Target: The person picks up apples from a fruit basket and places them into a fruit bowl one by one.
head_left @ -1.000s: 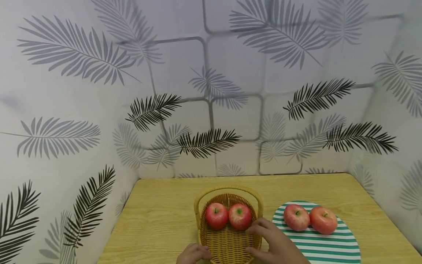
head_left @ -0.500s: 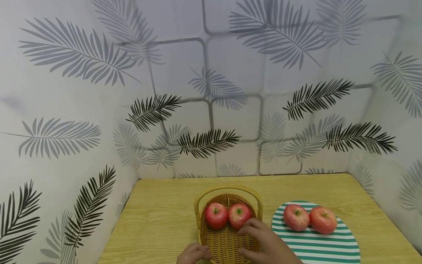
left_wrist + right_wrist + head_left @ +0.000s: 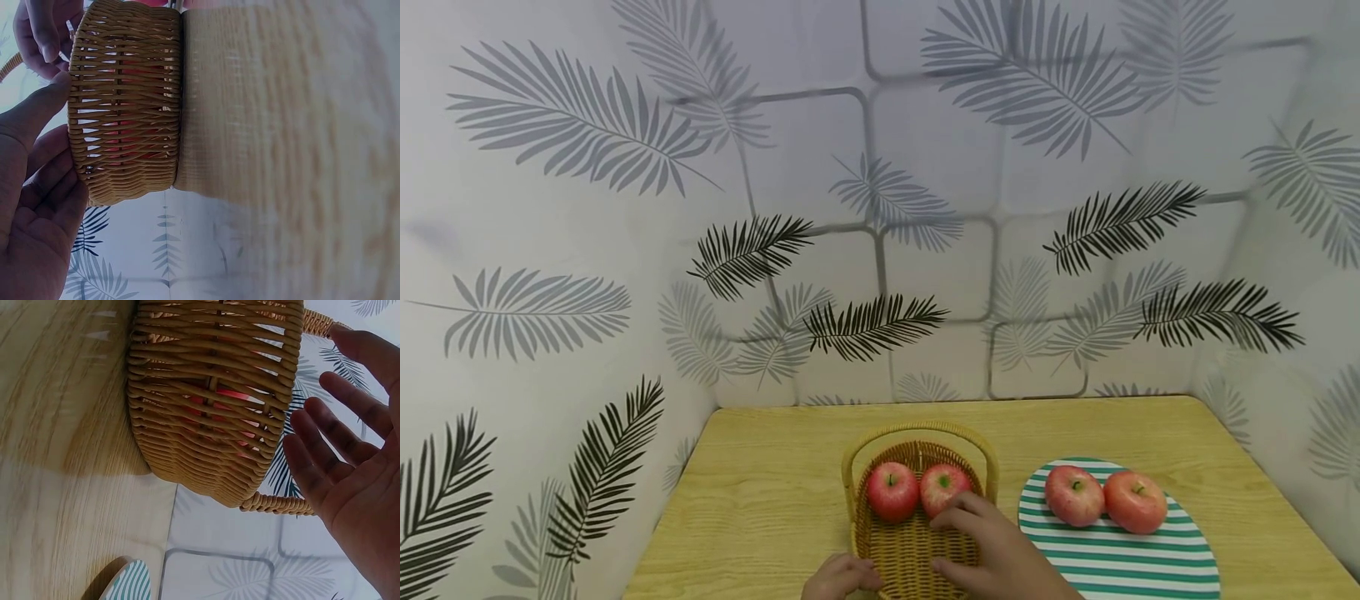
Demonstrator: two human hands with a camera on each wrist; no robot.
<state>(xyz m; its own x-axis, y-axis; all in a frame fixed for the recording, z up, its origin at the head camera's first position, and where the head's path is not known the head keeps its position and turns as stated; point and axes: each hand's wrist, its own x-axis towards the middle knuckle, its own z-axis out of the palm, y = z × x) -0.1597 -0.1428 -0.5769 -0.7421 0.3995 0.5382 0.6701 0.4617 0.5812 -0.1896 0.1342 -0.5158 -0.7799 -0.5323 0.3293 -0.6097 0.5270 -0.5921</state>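
A wicker basket (image 3: pixel 917 554) with an arched handle stands on the table. Two red apples lie side by side at its far end, the left apple (image 3: pixel 892 492) and the right apple (image 3: pixel 944 488). My left hand (image 3: pixel 841 577) holds the basket's near left rim; in the left wrist view its thumb and fingers lie at the rim. My right hand (image 3: pixel 992 546) hovers over the basket's right side, fingers spread and loosely bent, fingertips close to the right apple and partly covering it. Nothing is in its grasp. In the right wrist view the palm (image 3: pixel 362 494) faces the basket opening.
Right of the basket lies a round white-and-green striped mat (image 3: pixel 1127 562) carrying two more apples, a redder one (image 3: pixel 1074 496) and a paler one (image 3: pixel 1135 502). The wooden table (image 3: pixel 760 500) meets a leaf-patterned wall (image 3: pixel 925 250) behind.
My right hand has shifted left, further over the basket and across the right apple's lower edge. My left hand, the basket and the apples stay where they were.
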